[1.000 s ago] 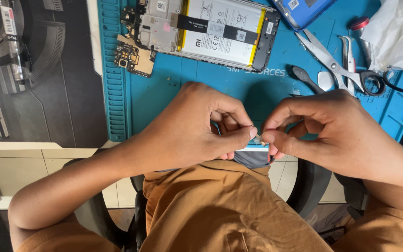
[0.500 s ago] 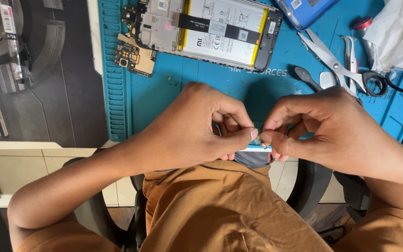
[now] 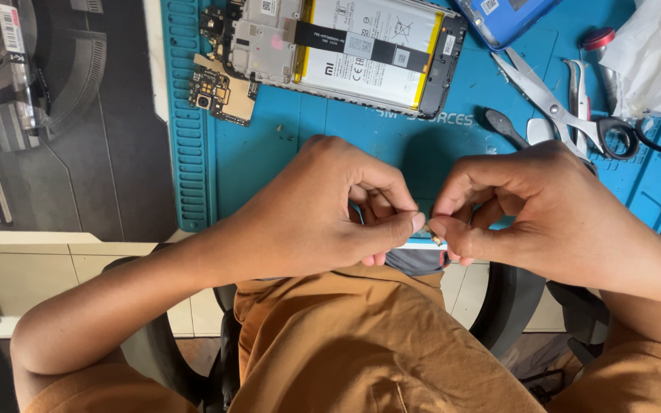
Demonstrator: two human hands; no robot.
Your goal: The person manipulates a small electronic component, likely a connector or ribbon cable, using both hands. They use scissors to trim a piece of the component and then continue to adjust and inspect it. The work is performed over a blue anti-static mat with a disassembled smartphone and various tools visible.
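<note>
A: Item one, left hand (image 3: 323, 210): forearm angled up from lower left, fingers curled, thumb and forefinger pinched shut on a small flat part (image 3: 421, 246).

B: Right hand (image 3: 552, 210)?

A: Mirrored pose, fingers curled, pinching the same part's other end. Fingertips nearly meet.

B: Location of part?

A: Held over the near edge of the blue mat (image 3: 284, 145), above the lap. Opened phone (image 3: 346, 46) well apart, at the mat's far side.

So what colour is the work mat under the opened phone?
Teal blue rubber work mat, ridged along its left edge; the head view shows it.
</note>
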